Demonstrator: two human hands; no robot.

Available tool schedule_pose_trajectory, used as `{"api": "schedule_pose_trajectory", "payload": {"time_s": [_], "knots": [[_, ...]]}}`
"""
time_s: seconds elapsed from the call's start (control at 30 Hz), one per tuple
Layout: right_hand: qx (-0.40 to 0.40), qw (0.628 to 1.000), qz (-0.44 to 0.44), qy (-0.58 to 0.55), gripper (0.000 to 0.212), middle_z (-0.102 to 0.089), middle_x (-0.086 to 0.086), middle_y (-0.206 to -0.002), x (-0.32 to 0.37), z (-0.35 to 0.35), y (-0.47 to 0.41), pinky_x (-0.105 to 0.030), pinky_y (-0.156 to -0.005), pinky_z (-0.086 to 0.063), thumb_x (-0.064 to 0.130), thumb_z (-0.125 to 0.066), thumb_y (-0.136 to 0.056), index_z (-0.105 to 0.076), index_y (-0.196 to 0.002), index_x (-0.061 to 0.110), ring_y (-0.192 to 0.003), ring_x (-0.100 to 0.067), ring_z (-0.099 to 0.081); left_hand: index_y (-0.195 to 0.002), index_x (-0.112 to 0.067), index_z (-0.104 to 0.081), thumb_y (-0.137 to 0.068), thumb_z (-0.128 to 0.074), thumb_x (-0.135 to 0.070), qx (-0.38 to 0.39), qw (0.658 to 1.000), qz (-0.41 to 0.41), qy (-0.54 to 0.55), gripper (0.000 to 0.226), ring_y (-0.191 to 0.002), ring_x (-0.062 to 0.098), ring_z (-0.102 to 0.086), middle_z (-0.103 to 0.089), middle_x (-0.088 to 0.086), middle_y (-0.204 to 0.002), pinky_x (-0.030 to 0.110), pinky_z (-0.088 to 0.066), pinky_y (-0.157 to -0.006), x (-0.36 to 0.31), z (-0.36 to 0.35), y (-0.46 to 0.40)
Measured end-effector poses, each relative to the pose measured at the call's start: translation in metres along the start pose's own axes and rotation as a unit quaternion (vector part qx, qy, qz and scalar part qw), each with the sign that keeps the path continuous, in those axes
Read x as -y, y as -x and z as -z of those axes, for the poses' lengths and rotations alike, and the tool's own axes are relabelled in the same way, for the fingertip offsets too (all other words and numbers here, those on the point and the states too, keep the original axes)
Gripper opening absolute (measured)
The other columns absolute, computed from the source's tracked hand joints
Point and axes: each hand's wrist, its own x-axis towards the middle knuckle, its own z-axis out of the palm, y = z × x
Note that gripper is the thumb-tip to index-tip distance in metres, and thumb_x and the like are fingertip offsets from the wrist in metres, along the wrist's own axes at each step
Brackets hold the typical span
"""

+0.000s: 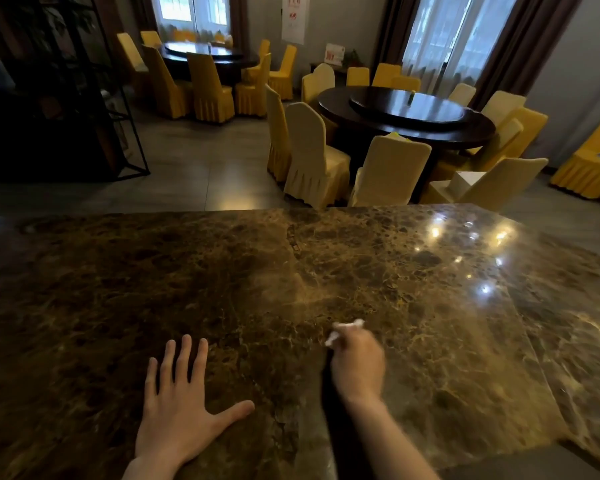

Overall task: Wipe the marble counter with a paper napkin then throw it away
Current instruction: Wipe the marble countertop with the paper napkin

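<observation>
A brown marble counter (291, 271) fills the lower half of the head view. My left hand (181, 407) lies flat on it near the front, palm down, fingers spread, holding nothing. My right hand (359, 365) is closed around a crumpled white paper napkin (347, 329), which pokes out past the fingers and touches the marble near the counter's middle. Most of the napkin is hidden inside the fist.
Beyond the counter's far edge is a dining room with a round dark table (409, 116) ringed by yellow-covered chairs (312, 157), and a second table (205, 55) further back. A dark metal shelf frame (84, 98) stands at the left. No bin is in view.
</observation>
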Motion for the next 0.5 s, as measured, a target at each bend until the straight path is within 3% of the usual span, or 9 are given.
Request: {"api": "schedule_pose_trajectory", "payload": {"time_s": [0.07, 0.17, 0.27, 0.37, 0.5], "knots": [[0.074, 0.992, 0.098, -0.041, 0.038, -0.072, 0.009, -0.107, 0.038, -0.021, 0.032, -0.017, -0.08, -0.043, 0.002, -0.068, -0.085, -0.074, -0.113, 0.028, -0.098, -0.009, -0.063, -0.156, -0.029, 0.031, -0.046, -0.002, -0.118, 0.005, 1.0, 0.002, -0.015, 0.145, -0.156, 0.025, 0.034, 0.035, 0.001, -0.169, 0.055, 0.014, -0.131, 0.0, 0.002, 0.0], [0.162, 0.957, 0.238, -0.025, 0.029, -0.065, 0.014, -0.097, 0.042, -0.023, 0.06, -0.02, -0.066, -0.04, 0.012, -0.071, -0.081, -0.072, -0.103, 0.031, -0.091, -0.009, -0.056, -0.157, -0.028, 0.031, -0.044, 0.001, -0.117, 0.014, 1.0, 0.004, -0.026, 0.147, -0.156, 0.025, 0.032, 0.034, 0.002, -0.17, 0.054, 0.013, -0.132, -0.001, 0.003, 0.002], [0.116, 0.978, 0.167, -0.04, 0.019, -0.071, 0.013, -0.09, 0.003, 0.004, 0.039, -0.02, -0.068, -0.042, 0.013, -0.074, -0.079, -0.074, -0.086, 0.031, -0.084, -0.003, -0.058, -0.157, -0.03, 0.031, -0.043, 0.0, -0.118, 0.013, 1.0, 0.002, -0.017, 0.147, -0.155, 0.024, 0.034, 0.036, 0.0, -0.168, 0.054, 0.016, -0.131, -0.001, 0.006, 0.002], [0.054, 0.998, 0.016, -0.011, 0.014, -0.074, 0.002, -0.087, -0.036, 0.032, 0.005, -0.033, -0.068, -0.048, 0.01, -0.071, -0.085, -0.078, -0.082, 0.021, -0.084, -0.018, -0.064, -0.156, -0.03, 0.031, -0.043, -0.003, -0.118, 0.013, 1.0, 0.001, -0.01, 0.147, -0.155, 0.024, 0.035, 0.037, -0.001, -0.166, 0.054, 0.017, -0.131, -0.001, 0.006, 0.002], [0.037, 0.999, 0.013, 0.003, 0.013, -0.071, -0.001, -0.088, -0.007, 0.017, 0.024, -0.03, -0.067, -0.045, 0.009, -0.067, -0.09, -0.077, -0.084, 0.014, -0.083, -0.019, -0.062, -0.153, -0.03, 0.034, -0.042, -0.001, -0.118, 0.019, 1.0, 0.005, -0.012, 0.146, -0.155, 0.024, 0.034, 0.038, -0.001, -0.167, 0.054, 0.016, -0.131, -0.002, 0.005, 0.002]]}}
